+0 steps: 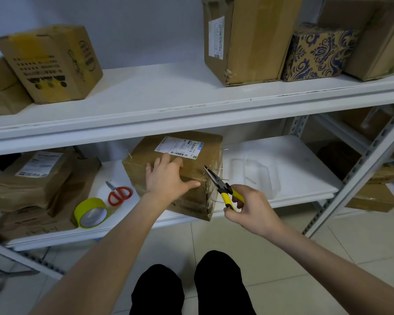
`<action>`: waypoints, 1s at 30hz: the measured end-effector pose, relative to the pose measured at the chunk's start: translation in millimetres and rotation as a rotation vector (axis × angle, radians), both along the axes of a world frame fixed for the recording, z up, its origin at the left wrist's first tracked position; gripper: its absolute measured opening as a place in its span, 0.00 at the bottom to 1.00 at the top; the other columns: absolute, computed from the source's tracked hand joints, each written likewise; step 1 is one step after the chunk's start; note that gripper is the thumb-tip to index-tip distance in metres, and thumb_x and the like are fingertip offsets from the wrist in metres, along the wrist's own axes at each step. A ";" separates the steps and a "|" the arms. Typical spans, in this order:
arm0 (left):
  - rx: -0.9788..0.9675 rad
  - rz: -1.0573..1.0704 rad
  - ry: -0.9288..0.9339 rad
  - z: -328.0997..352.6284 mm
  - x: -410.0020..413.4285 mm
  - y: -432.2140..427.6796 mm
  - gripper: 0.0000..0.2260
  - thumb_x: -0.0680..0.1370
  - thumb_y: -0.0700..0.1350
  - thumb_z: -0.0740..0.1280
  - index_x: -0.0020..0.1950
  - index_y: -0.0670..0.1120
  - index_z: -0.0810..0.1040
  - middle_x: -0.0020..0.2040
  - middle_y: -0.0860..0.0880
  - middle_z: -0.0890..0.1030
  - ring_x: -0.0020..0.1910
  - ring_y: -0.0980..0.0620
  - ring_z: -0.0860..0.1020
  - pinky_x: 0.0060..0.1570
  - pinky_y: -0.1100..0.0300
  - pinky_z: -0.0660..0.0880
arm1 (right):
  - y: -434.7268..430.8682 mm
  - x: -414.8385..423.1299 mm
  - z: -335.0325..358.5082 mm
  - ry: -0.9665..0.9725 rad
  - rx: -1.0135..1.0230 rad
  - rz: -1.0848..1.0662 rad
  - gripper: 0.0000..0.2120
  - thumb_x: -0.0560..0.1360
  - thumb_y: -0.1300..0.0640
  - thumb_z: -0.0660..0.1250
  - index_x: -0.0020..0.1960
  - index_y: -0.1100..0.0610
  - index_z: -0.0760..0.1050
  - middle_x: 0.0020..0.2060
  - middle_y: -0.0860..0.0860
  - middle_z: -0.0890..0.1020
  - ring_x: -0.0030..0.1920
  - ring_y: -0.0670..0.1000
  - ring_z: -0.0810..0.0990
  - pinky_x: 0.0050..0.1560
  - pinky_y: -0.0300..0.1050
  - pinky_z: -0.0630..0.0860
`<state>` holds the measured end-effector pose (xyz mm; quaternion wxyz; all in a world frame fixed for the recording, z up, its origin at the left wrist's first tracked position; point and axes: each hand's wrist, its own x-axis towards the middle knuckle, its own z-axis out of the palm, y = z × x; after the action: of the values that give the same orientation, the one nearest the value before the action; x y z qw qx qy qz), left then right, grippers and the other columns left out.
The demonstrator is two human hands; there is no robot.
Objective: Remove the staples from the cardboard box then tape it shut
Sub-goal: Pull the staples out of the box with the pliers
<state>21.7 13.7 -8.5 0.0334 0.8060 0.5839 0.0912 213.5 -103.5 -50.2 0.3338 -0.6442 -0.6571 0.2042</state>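
Note:
A brown cardboard box (192, 189) with a white shipping label stands on the lower shelf (293, 169). Thin metal staples (221, 169) stick out along its right edge. My left hand (166, 177) lies flat on the box top, fingers spread. My right hand (248, 209) grips yellow-handled needle-nose pliers (218, 184), whose tip touches the box's upper right edge. A loose staple (250, 180) lies on the shelf to the right. A roll of yellow tape (91, 213) stands left of the box.
Red-handled scissors (118, 194) lie between the tape and the box. Stacked parcels (32, 178) fill the shelf's left end. The upper shelf (168, 98) carries several boxes. A metal upright (362, 169) rises at the right. Tiled floor below.

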 end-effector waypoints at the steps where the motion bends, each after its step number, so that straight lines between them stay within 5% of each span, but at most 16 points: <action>1: -0.003 0.000 0.001 -0.2 1.0 0.3 0.33 0.66 0.70 0.67 0.65 0.52 0.72 0.66 0.48 0.69 0.69 0.45 0.66 0.72 0.39 0.56 | 0.1 1.9 -1.1 -0.020 0.012 0.006 0.09 0.60 0.41 0.62 0.36 0.42 0.64 0.32 0.43 0.70 0.33 0.47 0.70 0.33 0.39 0.67; 8: 0.006 -0.027 0.044 1.3 0.3 0.7 0.32 0.68 0.69 0.67 0.66 0.52 0.71 0.66 0.48 0.69 0.69 0.45 0.66 0.72 0.41 0.57 | 7.9 3.9 3.4 -0.004 0.080 -0.004 0.08 0.60 0.44 0.63 0.36 0.44 0.67 0.32 0.45 0.71 0.33 0.46 0.70 0.32 0.36 0.66; 14: 0.014 -0.050 0.062 1.7 -4.3 -1.4 0.33 0.68 0.70 0.65 0.66 0.52 0.71 0.65 0.48 0.70 0.68 0.46 0.67 0.71 0.39 0.57 | 33.2 2.3 34.3 -0.052 0.075 -0.009 0.09 0.62 0.49 0.67 0.37 0.50 0.70 0.32 0.48 0.74 0.33 0.50 0.73 0.33 0.46 0.71; 21: -0.077 -0.014 0.099 15.9 7.7 1.5 0.41 0.66 0.77 0.54 0.66 0.49 0.72 0.68 0.45 0.70 0.69 0.43 0.67 0.70 0.36 0.55 | 11.9 76.0 -5.4 -0.013 -0.221 -0.364 0.14 0.68 0.53 0.70 0.33 0.58 0.66 0.25 0.51 0.74 0.29 0.53 0.73 0.29 0.43 0.67; 30: -0.153 -0.096 0.175 18.7 40.2 3.1 0.39 0.67 0.72 0.64 0.71 0.51 0.65 0.68 0.46 0.69 0.68 0.42 0.67 0.70 0.35 0.56 | 42.0 100.4 -16.1 -0.173 -0.546 -0.462 0.18 0.69 0.51 0.68 0.31 0.57 0.61 0.26 0.49 0.67 0.28 0.49 0.66 0.28 0.39 0.61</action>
<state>61.9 16.8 10.2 0.0479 0.8330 0.5505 -0.0261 314.0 -61.5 -66.3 0.1299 -0.8558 -0.4415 0.2362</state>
